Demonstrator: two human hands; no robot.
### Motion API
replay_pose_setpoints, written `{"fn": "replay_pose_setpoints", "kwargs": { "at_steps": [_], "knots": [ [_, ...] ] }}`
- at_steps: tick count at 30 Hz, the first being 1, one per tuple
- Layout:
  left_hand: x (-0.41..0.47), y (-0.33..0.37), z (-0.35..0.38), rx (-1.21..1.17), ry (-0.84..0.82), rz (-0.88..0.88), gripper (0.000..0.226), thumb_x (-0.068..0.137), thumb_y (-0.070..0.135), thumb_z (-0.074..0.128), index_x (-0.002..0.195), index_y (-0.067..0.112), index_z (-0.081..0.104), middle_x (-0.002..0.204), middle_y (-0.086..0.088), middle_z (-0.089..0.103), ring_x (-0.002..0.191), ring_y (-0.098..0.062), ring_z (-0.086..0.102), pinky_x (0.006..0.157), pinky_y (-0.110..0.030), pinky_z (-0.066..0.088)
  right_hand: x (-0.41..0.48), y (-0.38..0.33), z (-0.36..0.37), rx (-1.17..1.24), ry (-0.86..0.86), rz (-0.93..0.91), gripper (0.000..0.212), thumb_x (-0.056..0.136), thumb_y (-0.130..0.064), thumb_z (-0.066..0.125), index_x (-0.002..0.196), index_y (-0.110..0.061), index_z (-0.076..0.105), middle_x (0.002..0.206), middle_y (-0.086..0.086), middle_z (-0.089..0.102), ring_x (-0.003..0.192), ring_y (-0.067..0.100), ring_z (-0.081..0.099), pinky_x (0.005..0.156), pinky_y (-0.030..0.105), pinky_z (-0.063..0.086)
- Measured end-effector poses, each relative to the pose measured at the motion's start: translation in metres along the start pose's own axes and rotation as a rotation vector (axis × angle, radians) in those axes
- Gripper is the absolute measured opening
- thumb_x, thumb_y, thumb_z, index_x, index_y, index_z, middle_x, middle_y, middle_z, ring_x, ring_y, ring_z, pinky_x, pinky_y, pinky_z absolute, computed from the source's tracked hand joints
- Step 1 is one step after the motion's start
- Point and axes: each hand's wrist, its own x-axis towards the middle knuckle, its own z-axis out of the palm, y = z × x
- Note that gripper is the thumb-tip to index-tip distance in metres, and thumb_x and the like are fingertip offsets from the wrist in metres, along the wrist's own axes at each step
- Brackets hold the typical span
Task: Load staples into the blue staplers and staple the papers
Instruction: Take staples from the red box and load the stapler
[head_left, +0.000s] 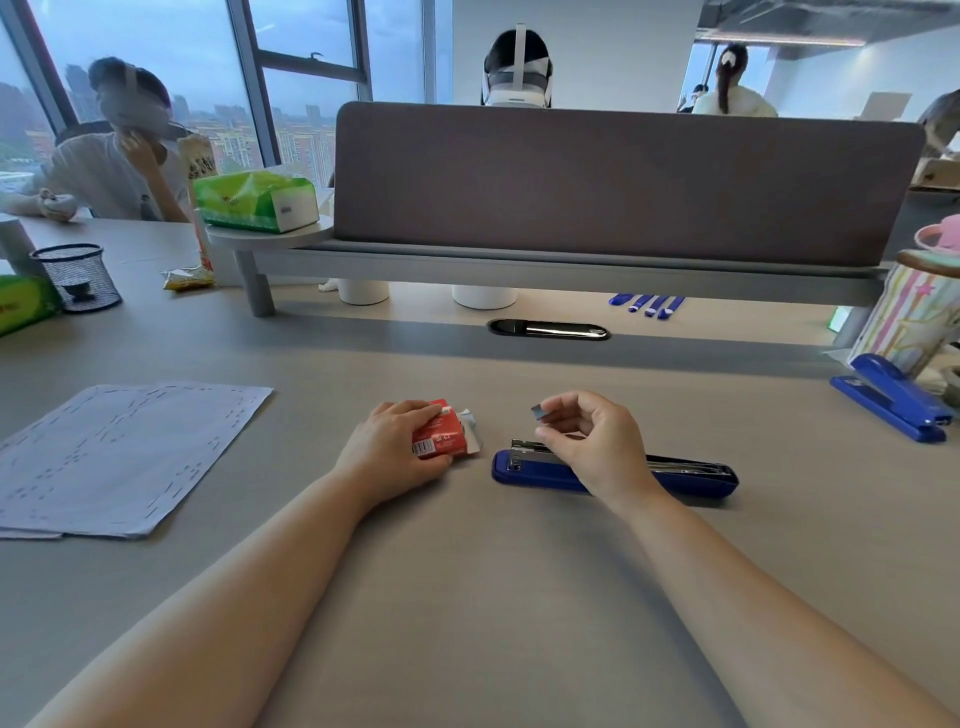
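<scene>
Papers are spread flat at about 9 o'clock on the desk, well apart from both hands, and plenty of small dark marks can be seen across the sheets, though whether those are staples or print can't be told from here, so the stapling part is best counted as unsettled. Next down in size, one blue stapler is laid open and flat just right of centre, its metal channel exposed and facing up, which looks like it's been readied for loading but not yet filled as far as can be judged. A second blue stapler is parked closed over at 3 o'clock beside a striped cup, apparently untouched. The red staple box is pinned to the desk at dead centre by the left hand, fingers wrapped over it and clamped down, with the white flap end poking out toward the open stapler. Smallest of all, a little grey strip of staples is pinched between thumb and forefinger of the right hand, held just above the stapler's front end. So, roughly: loading is only at the start, and both staplers are probably left to fill.
</scene>
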Motion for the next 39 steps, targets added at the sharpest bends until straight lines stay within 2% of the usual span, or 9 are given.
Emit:
{"fn": "replay_pose_setpoints", "kwargs": {
  "at_steps": [4,7,10,12,15,20,31,36,39],
  "knots": [
    [-0.001,0.001,-0.002,-0.011,-0.067,-0.012,0.065,0.079,0.037,0.061,0.138,0.024,0.036,0.143,0.004,0.041,0.131,-0.019,0.034,0.108,-0.035,0.030,0.000,0.003,-0.002,-0.084,-0.003,-0.039,0.009,0.081,-0.001,0.064,0.082,-0.010,0.065,0.074,0.003,0.066,0.066,0.010,0.061,0.061,0.006,0.048],
    [-0.003,0.006,-0.003,0.067,-0.006,0.039,0.060,0.080,0.039,0.058,0.136,0.026,0.040,0.145,0.005,0.038,0.136,-0.019,0.026,0.113,-0.038,0.021,0.000,0.006,-0.005,-0.170,-0.005,-0.091,0.006,0.082,-0.003,0.064,0.081,-0.009,0.066,0.078,0.001,0.064,0.065,0.006,0.059,0.062,0.005,0.047],
    [-0.009,0.022,-0.003,0.008,0.100,0.186,0.052,0.078,0.039,0.056,0.127,0.024,0.051,0.136,0.004,0.048,0.130,-0.016,0.037,0.107,-0.032,0.028,0.003,0.007,-0.009,-0.219,0.009,-0.145,0.006,0.078,-0.001,0.068,0.076,-0.007,0.067,0.088,-0.002,0.061,0.069,0.005,0.059,0.064,0.004,0.047],
    [-0.012,0.037,0.002,-0.053,0.053,0.288,0.046,0.081,0.032,0.059,0.125,0.021,0.054,0.130,0.002,0.055,0.122,-0.016,0.048,0.101,-0.023,0.031,0.004,0.007,-0.014,-0.211,0.008,-0.144,0.012,0.076,-0.002,0.070,0.072,-0.013,0.067,0.083,0.002,0.066,0.066,0.006,0.060,0.063,0.006,0.047],
    [-0.014,0.052,0.009,-0.046,-0.062,0.348,0.044,0.086,0.028,0.057,0.128,0.019,0.050,0.131,0.001,0.055,0.120,-0.016,0.051,0.102,-0.026,0.037,0.004,0.006,-0.021,-0.198,-0.014,-0.113,0.014,0.075,-0.010,0.072,0.069,-0.020,0.064,0.068,-0.004,0.066,0.060,0.004,0.059,0.058,0.008,0.046],
    [-0.015,0.055,0.010,-0.015,-0.086,0.343,0.045,0.088,0.026,0.055,0.132,0.020,0.045,0.131,0.000,0.056,0.118,-0.019,0.053,0.099,-0.028,0.040,0.006,0.005,-0.030,-0.174,-0.105,-0.055,0.005,0.080,-0.012,0.068,0.078,-0.015,0.066,0.065,-0.010,0.064,0.058,-0.002,0.058,0.057,0.009,0.046],
    [-0.018,0.056,0.008,-0.050,-0.073,0.283,0.039,0.087,0.027,0.058,0.126,0.025,0.050,0.121,0.002,0.063,0.108,-0.019,0.059,0.089,-0.030,0.046,-0.003,0.012,-0.031,-0.201,-0.136,-0.017,0.019,0.079,-0.006,0.069,0.096,-0.016,0.070,0.071,-0.007,0.059,0.063,0.005,0.054,0.060,0.004,0.042],
    [-0.018,0.054,0.009,-0.070,-0.059,0.278,0.038,0.085,0.026,0.061,0.122,0.023,0.054,0.117,0.002,0.065,0.105,-0.018,0.060,0.087,-0.029,0.048,-0.007,0.010,-0.029,-0.324,-0.157,-0.103,0.016,0.082,-0.013,0.066,0.098,-0.014,0.068,0.086,-0.006,0.061,0.076,0.002,0.053,0.067,0.001,0.039],
    [-0.018,0.054,0.010,-0.057,-0.061,0.280,0.040,0.085,0.028,0.062,0.123,0.023,0.053,0.119,0.002,0.064,0.106,-0.017,0.060,0.087,-0.029,0.047,-0.008,0.012,-0.027,-0.416,-0.181,-0.139,0.014,0.083,-0.016,0.064,0.097,-0.014,0.067,0.090,-0.008,0.058,0.088,0.007,0.049,0.073,0.009,0.035]
  ]
}}
